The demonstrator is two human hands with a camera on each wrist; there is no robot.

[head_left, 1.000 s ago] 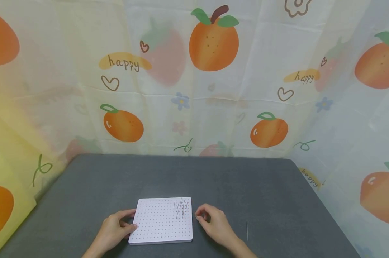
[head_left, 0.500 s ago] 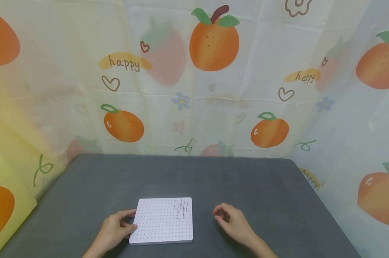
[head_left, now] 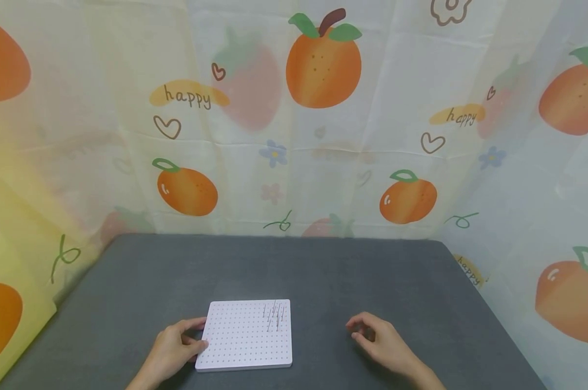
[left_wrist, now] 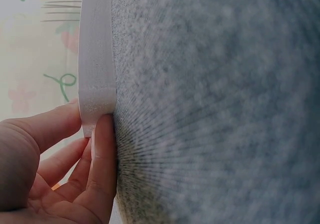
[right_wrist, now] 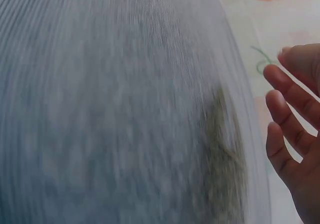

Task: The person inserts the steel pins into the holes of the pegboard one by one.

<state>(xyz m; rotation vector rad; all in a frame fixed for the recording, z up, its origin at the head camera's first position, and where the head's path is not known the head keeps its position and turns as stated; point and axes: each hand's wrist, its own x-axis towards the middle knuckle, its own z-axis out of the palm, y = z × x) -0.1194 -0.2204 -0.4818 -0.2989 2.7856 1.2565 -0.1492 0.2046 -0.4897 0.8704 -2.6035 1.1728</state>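
Note:
A white square board (head_left: pixel 245 344) with rows of small holes lies flat on the dark grey table. Several thin metal pins (head_left: pixel 277 320) stand in its far right part. My left hand (head_left: pixel 170 346) holds the board's left edge, thumb on the top face and fingers against the side, as the left wrist view shows close up. Right of the board, my right hand (head_left: pixel 381 341) hovers above the table with loosely bent fingers. In the right wrist view its fingers (right_wrist: pixel 282 111) are spread a little apart, and nothing shows between them.
The dark grey tabletop (head_left: pixel 215 265) reaches back to a pale curtain (head_left: pixel 313 189) printed with oranges, which also hangs along both sides. A shadow (right_wrist: pixel 225 159) of the right hand falls on the table surface.
My right hand has moved right, away from the board. A thin pin seen lying on the table one second ago is now hidden behind that hand. The left hand and board stay put.

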